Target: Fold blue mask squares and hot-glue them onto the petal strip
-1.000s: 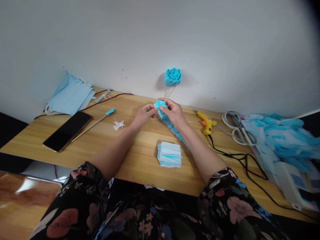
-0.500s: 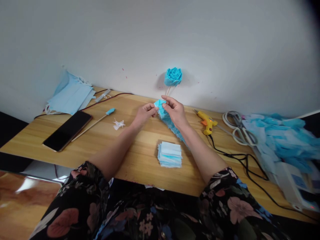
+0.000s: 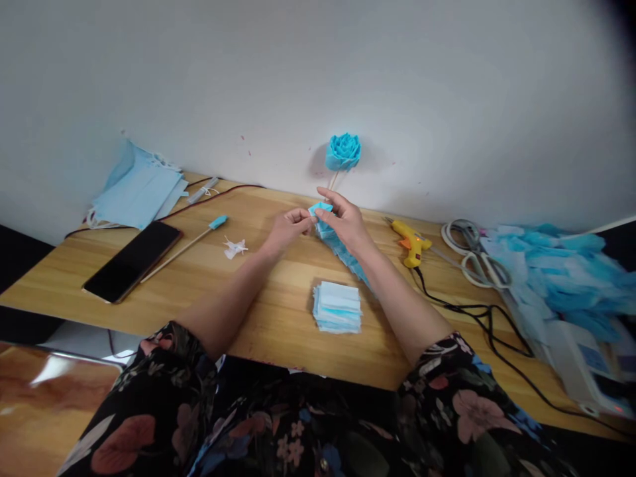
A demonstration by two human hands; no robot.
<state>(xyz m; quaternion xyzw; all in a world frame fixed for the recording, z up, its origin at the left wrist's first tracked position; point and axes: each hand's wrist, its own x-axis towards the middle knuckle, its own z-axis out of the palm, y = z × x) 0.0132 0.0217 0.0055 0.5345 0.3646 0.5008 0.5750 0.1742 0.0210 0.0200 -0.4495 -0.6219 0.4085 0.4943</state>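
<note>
Both my hands meet over the back middle of the wooden table. My left hand pinches the top corner of a folded blue piece of mask fabric. My right hand holds the same piece from the right, thumb on it and fingers curled behind. A row of overlapping blue pieces trails down under my right wrist. A stack of cut blue squares lies in front of my arms. A finished blue fabric rose on thin sticks leans against the wall just behind my hands.
A black phone, a stick with a blue tip and a white scrap lie at the left, face masks behind them. At the right are a yellow glue gun with black cord, scissors and a heap of blue scraps.
My fingers have shifted on the blue piece; the right fingers now stretch over its top. The hands stay in the same place.
</note>
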